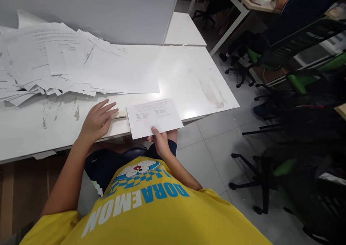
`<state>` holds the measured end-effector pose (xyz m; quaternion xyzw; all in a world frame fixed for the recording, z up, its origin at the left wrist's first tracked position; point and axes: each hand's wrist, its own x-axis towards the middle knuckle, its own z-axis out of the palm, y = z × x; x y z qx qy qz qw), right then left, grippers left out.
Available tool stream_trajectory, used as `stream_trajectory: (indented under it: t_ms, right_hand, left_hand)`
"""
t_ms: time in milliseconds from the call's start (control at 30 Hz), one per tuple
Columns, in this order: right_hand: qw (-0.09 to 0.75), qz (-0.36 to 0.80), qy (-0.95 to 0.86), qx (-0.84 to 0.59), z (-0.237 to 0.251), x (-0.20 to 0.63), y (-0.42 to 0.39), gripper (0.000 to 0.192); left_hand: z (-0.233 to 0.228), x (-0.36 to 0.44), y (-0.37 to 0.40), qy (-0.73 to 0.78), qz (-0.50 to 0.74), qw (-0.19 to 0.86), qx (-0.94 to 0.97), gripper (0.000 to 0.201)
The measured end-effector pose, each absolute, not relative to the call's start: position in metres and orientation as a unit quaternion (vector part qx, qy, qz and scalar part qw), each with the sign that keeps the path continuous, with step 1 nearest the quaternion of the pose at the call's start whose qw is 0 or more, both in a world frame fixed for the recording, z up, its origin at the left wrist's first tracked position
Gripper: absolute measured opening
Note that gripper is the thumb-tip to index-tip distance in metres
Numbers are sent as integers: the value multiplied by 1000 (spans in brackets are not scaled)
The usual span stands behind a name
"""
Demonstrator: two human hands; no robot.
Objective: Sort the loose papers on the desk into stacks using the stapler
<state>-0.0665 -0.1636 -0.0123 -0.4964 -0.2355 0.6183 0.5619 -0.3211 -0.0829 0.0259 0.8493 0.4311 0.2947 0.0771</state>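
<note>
Right grip (160, 141) pinches the near edge of the white printed paper sheet (154, 117), lower centre on the white tabletop (189, 79); we see its long axis run left-right. Left hand (97, 120) flat, fingers spread, just left, holding nothing.

1. The left hand (96, 121) lies palm down and flat, fingers spread slightly and pointing to the right.
2. The left forearm is bare and runs up from the lower left, wrist straight.
3. The right hand (160, 141) is held close to the body, thumb on top, fingers curled under in a pinch.
4. The right forearm is bare, bent in from the elbow toward the front.
</note>
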Motion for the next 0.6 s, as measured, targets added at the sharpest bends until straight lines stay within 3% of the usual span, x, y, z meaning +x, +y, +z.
stream_trajectory:
  t_ms: [333,600]
  right_hand:
    - [549,629,-249,-491,-24,-80,-166,33]
    - [537,634,-270,-487,-25,-77,-166,37]
  left_hand:
    - [11,-309,-111,472,236,57,847,47]
    - [-1,-310,-111,442,312,57,839,54]
